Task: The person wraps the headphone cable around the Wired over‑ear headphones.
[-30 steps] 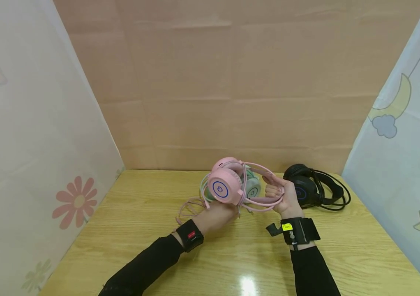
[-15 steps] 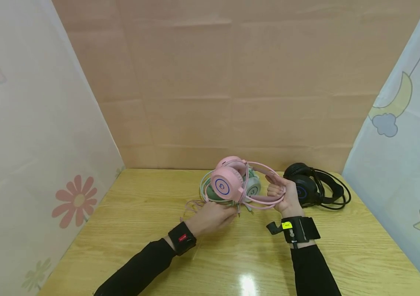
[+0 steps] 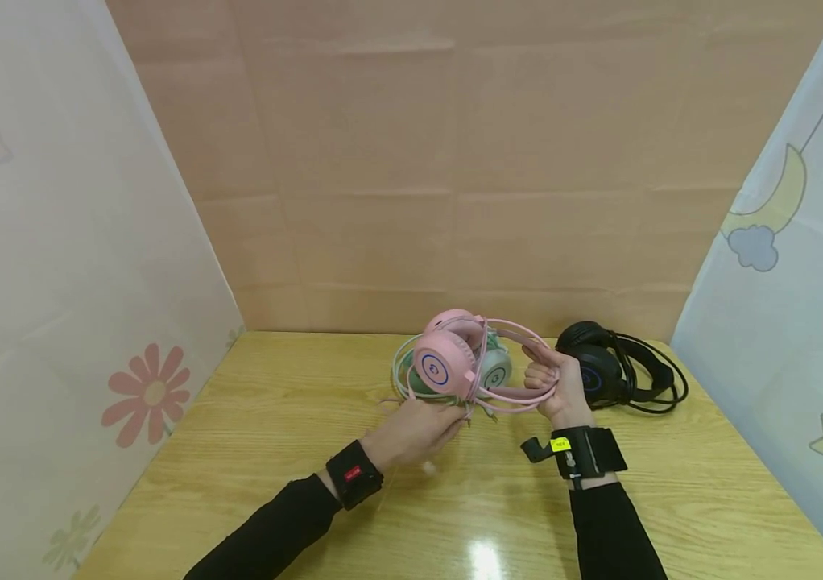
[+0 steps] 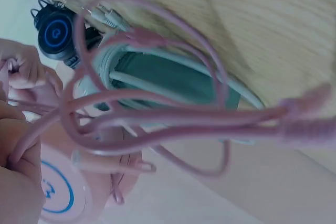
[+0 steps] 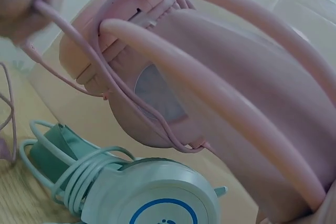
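Observation:
Pink over-ear headphones are held up by my right hand, which grips the headband at its top. Below the ear cups, my left hand pinches the pink headphone cable. That cable hangs in loose loops in the left wrist view, and more of it wraps round the ear cups in the right wrist view. Behind the pink pair, mint-green headphones lie on the table, partly hidden, with their own cable coiled round them. Black headphones lie just beyond my right hand.
The wooden table meets a brown paper-covered back wall. Patterned light panels stand at both sides, the left panel with flowers and the right panel with a moon and stars.
My left hand has shifted slightly left and toward me, and the loose pink cable beside it has been drawn in. The right hand and the pink headphones have barely moved.

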